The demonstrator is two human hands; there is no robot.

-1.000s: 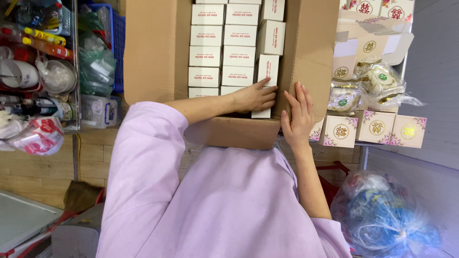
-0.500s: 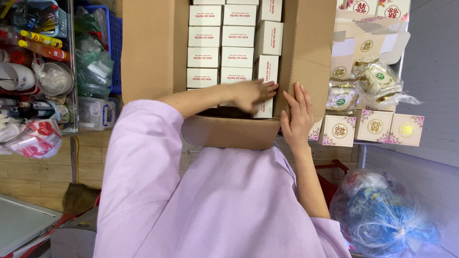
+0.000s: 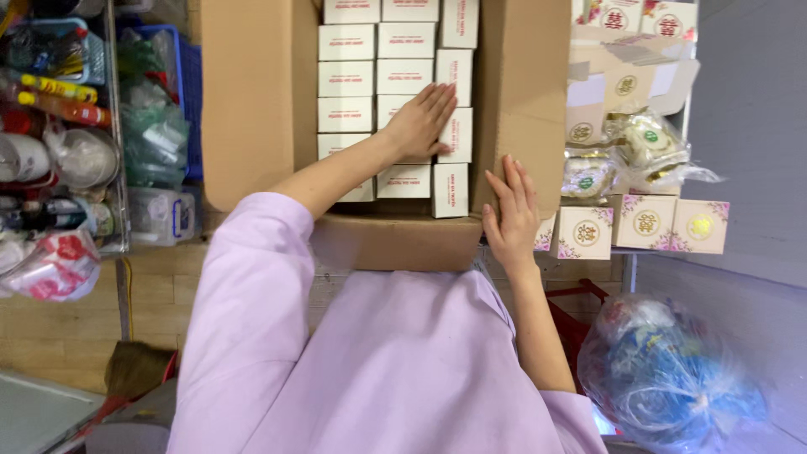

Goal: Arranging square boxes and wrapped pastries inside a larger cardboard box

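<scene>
Left hand (image 3: 423, 122) flat on white boxes (image 3: 403, 77) — right hand (image 3: 509, 214) open against carton flap (image 3: 521, 101).

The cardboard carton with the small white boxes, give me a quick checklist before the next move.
1. Left hand flat on the small white boxes: ok.
2. Right hand bracing the carton's right flap: ok.
3. Boxes in tidy rows: ok.
4. Carton flaps open: ok.
5. Carton full to the bottom: cannot tell.
6. Room for another box: cannot tell.
</scene>
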